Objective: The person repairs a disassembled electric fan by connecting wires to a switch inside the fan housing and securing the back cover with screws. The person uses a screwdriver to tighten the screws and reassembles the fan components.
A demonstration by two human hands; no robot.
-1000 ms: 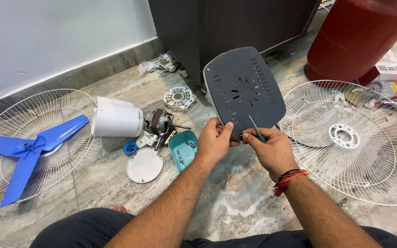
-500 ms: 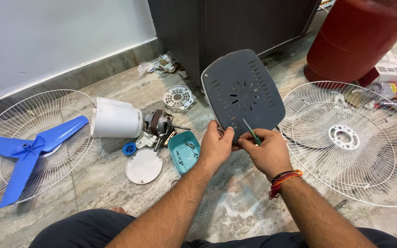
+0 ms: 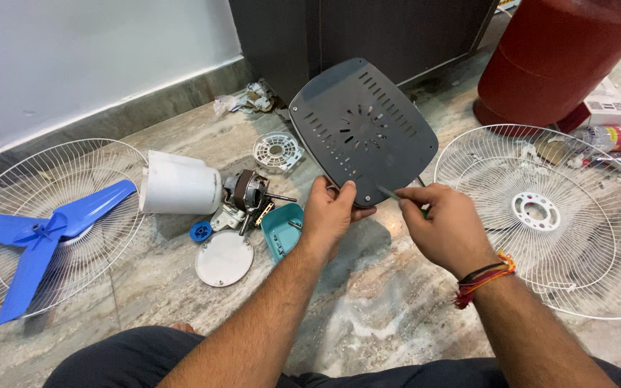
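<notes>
Evidently the left hand pinches the lower edge of the dark grey slotted plastic base plate, tilted up at centre frame, while the right hand grips a thin screwdriver at that edge; steady support and a square-held tip look wise.

The right hand hides most of the thin tool it pinches, the left hand covers the lower edge of the grey slotted panel, and the picture's edge cuts off the red cylinder and the right wire guard.
</notes>
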